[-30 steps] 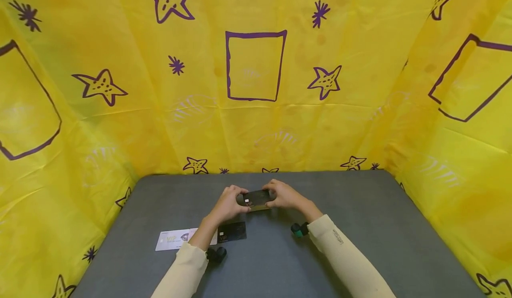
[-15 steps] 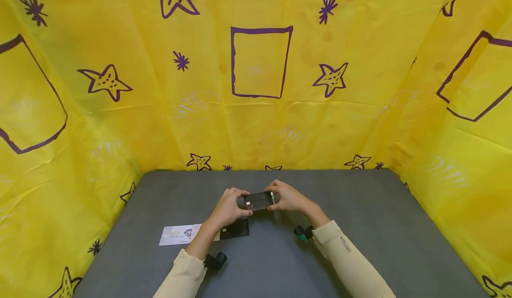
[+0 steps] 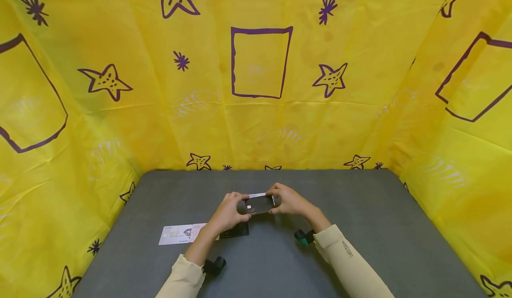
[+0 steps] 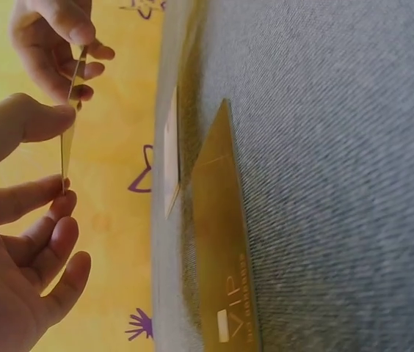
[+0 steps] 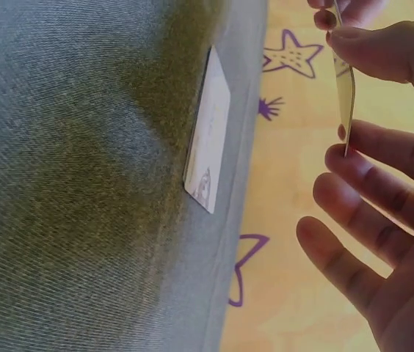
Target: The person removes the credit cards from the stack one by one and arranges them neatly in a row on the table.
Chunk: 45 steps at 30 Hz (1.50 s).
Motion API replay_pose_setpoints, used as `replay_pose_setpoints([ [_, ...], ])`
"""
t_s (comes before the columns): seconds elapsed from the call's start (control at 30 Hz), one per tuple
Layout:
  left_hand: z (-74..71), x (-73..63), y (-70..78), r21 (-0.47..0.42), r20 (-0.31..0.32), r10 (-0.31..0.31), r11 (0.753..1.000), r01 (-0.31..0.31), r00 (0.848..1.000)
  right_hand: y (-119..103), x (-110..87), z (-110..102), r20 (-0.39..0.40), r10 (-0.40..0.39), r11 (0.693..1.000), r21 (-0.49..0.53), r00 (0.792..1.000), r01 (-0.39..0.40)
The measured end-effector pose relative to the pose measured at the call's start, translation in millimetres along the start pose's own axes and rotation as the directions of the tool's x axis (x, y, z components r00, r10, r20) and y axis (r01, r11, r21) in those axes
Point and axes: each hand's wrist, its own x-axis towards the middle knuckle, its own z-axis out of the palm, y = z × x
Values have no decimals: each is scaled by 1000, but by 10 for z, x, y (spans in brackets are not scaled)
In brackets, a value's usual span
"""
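A black VIP card (image 3: 259, 204) is held level between both hands above the middle of the table. My left hand (image 3: 229, 210) pinches its left end, thumb on the near edge and fingers on the far edge. At the other end, my right hand (image 3: 291, 201) pinches it the same way. Both wrist views show the card (image 4: 69, 143) almost edge-on, off the table. Beneath and beyond it a white card (image 5: 211, 136) lies flat; only a strip shows in the head view. A row holds a white card (image 3: 173, 235), a pinkish card (image 3: 197, 232) and a black card (image 3: 239, 230), partly behind my left hand.
The grey cloth-covered table (image 3: 340, 244) has rounded far corners. A yellow printed curtain (image 3: 256, 129) stands close behind its far edge and along both sides. Dark wrist cameras (image 3: 214, 266) hang under the forearms, near the table surface.
Both hands keep their pinch on the black card. A gold-looking strip showed along its near side a second ago; now a white card's strip shows past its far edge. The view has shifted slightly.
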Motion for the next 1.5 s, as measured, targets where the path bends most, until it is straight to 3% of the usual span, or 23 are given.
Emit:
replay_pose_setpoints([
  [0.3, 43, -53, 20, 0, 5, 7, 1000, -7, 1000, 35, -64, 63, -15, -19, 1000, -6, 1000, 19],
  [0.73, 124, -71, 6, 40, 61, 66, 997, -69, 996, 57, -155, 146, -13, 10, 999, -31, 1000, -11],
  [1.03, 212, -77, -32, 62, 82, 90, 993, -95, 993, 71, -173, 189, 37, 14, 998, -58, 999, -12],
  [1.5, 254, -82, -63, 96, 138, 72, 992, -86, 988, 113, -170, 313, 56, 65, 997, -44, 996, -63],
])
